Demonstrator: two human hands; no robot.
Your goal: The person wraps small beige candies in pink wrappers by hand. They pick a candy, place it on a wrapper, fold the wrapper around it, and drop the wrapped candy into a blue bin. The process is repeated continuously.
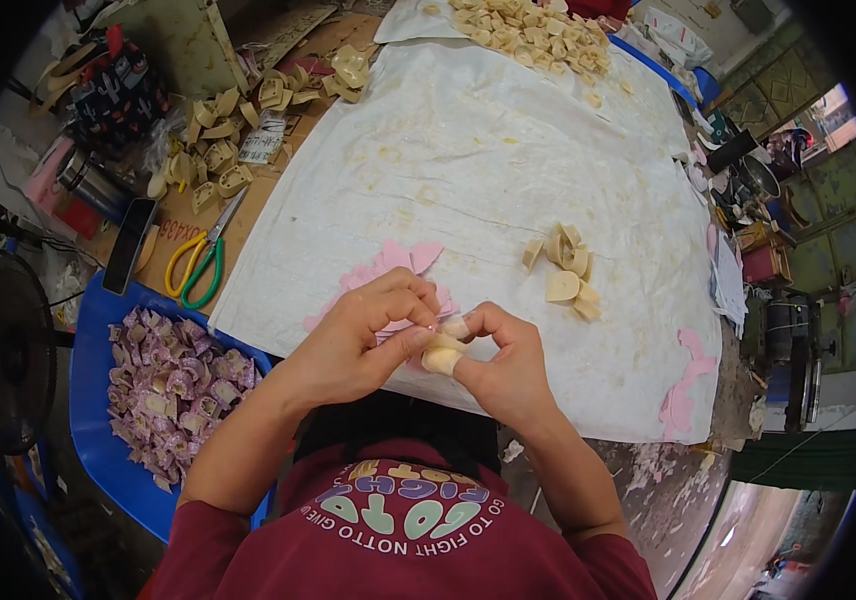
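Above the near edge of a white-covered table (348,200), both hands meet on a small cream shoe heel (445,343), mostly hidden by fingers. My right hand (503,365) pinches it between thumb and forefinger, whose tips look wrapped in a pale covering. My left hand (373,330) is closed, its thumb and forefinger pressed together at the heel's left end. A trace of pink shows at those fingertips. Under and behind the left hand lies a heap of flat pink cut pieces (398,262). Several loose cream heels (570,262) lie to the right of my hands.
A blue tub (88,400) at left holds many purple glittery heels (173,390). Scissors (210,250) with yellow and green handles and a phone (131,245) lie on cardboard. Cream heels pile up far left (213,140) and at the back (533,35). Pink strips (688,385) sit right.
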